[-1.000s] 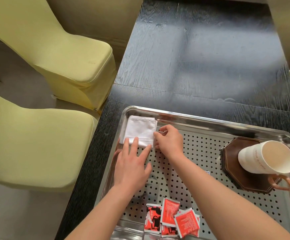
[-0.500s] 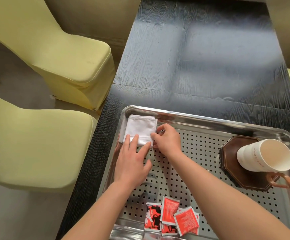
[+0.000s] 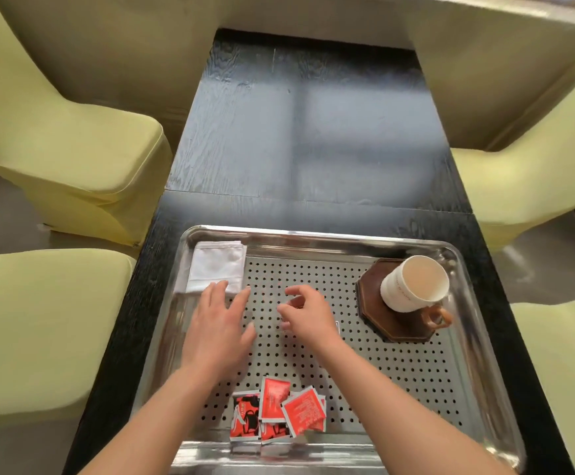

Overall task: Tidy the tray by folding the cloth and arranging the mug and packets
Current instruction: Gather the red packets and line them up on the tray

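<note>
A folded white cloth [image 3: 217, 267] lies in the far left corner of the perforated steel tray [image 3: 416, 365]. My left hand [image 3: 219, 325] hovers flat just in front of the cloth, fingertips at its near edge. My right hand [image 3: 308, 315] is over the tray's middle, fingers loosely curled, holding nothing. A white mug [image 3: 414, 284] with a brown handle stands on a dark octagonal coaster [image 3: 378, 315] at the tray's far right. Several red packets [image 3: 277, 409] lie in a loose overlapping pile at the tray's near edge.
The tray sits on a long black wooden table [image 3: 299, 142]. Yellow-green covered chairs stand on both sides: two on the left [image 3: 56, 159], two on the right [image 3: 536, 166].
Both hands have drawn back from the folded cloth; my right hand let go of its edge and moved right toward the tray's middle. The view has tilted up.
</note>
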